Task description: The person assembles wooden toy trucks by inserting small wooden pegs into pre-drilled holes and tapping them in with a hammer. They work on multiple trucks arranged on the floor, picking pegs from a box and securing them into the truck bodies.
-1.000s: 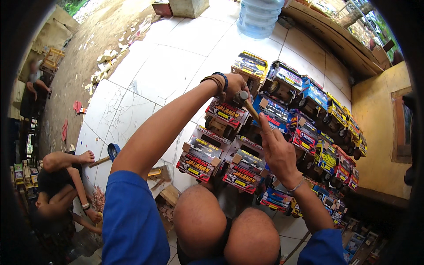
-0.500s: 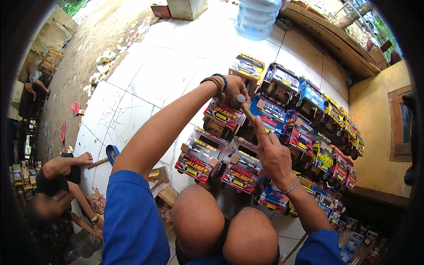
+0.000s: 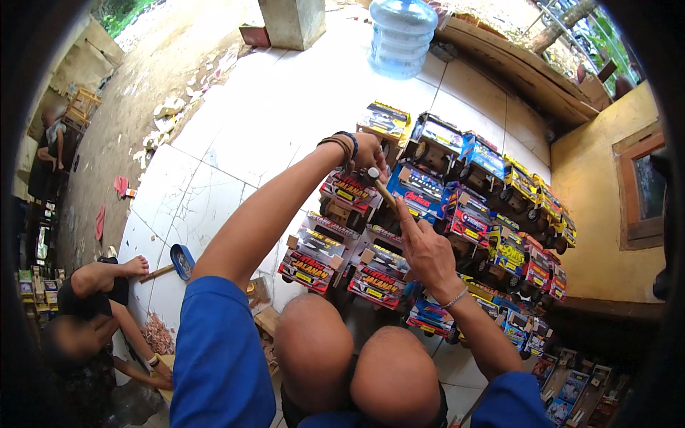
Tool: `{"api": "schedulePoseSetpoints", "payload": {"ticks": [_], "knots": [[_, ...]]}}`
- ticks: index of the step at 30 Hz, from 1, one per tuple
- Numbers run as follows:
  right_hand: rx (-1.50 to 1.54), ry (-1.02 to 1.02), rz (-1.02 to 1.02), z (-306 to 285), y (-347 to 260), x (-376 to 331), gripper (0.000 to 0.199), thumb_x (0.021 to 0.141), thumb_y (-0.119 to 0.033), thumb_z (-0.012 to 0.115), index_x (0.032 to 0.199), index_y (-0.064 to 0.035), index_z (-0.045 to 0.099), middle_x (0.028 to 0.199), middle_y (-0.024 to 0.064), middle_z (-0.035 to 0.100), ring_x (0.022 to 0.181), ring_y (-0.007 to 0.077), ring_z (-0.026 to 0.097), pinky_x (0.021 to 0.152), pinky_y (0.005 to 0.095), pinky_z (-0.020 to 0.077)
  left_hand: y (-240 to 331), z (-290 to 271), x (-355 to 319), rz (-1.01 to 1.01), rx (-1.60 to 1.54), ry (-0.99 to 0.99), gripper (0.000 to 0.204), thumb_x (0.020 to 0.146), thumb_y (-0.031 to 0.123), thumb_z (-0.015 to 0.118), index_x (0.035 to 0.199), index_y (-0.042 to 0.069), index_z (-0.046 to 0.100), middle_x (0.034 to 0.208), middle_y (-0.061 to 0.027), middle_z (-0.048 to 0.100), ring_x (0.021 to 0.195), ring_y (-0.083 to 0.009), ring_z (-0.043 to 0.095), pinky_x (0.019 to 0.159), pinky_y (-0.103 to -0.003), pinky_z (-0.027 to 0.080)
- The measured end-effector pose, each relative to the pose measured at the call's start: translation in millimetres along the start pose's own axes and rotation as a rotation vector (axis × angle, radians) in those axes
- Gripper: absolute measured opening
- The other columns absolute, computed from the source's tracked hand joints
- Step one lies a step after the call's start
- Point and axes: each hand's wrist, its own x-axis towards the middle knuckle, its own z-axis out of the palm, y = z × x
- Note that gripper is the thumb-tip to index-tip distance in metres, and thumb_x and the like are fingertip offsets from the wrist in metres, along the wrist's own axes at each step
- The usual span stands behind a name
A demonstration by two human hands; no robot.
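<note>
In my right hand (image 3: 428, 253) is a hammer (image 3: 385, 194), held by its wooden handle with the index finger stretched along it. Its small metal head lies beside the fingers of my left hand (image 3: 367, 151), above the back row of toy trucks. My left hand is closed, fingers pointing down; what they pinch is hidden. Just below it stands a red and black wooden toy truck (image 3: 349, 189), with a blue toy truck (image 3: 419, 191) to its right. Nearer my knees are two more red and black trucks, the left truck (image 3: 310, 264) and the right truck (image 3: 378, 277).
More toy trucks (image 3: 510, 250) stand in close rows to the right, towards a yellow wall (image 3: 592, 178). A clear blue water jug (image 3: 403, 39) stands on the white tiles at the back. At left sits another person (image 3: 107, 314), near a blue oval container (image 3: 183, 262).
The view has shifted slightly, so the trucks appear lower and further left. The hammer head has come down and tipped, showing a pale face. Both hands stay around the same truck.
</note>
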Motion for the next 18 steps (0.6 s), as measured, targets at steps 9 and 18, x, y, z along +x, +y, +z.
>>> {"api": "schedulePoseSetpoints", "payload": {"ticks": [9, 18], "knots": [[0.506, 0.284, 0.211, -67.7, -26.2, -1.4, 0.049, 0.099, -0.015, 0.055, 0.146, -0.0074, 0.043, 0.073, 0.0144, 0.061, 0.058, 0.0243, 0.06, 0.057, 0.0379, 0.0479, 31.8, -10.5, -52.1, -0.022, -0.058, 0.405, 0.052, 0.081, 0.058, 0.072, 0.097, 0.009, 0.079, 0.082, -0.0068, 0.073, 0.076, -0.0163, 0.066, 0.074, -0.03, 0.053], [0.891, 0.273, 0.365, -118.1, -45.4, 11.2, 0.036, 0.095, -0.025, 0.068, 0.123, -0.0029, 0.061, 0.065, -0.0071, 0.054, 0.06, 0.0008, 0.047, 0.052, 0.0206, 0.0339, 148.1, 13.4, -123.1, 0.076, -1.125, 0.091, 0.094, 0.087, 0.083, 0.028, 0.118, 0.002, 0.064, 0.068, 0.0024, 0.059, 0.051, -0.0048, 0.045, 0.047, -0.02, 0.03]]}}
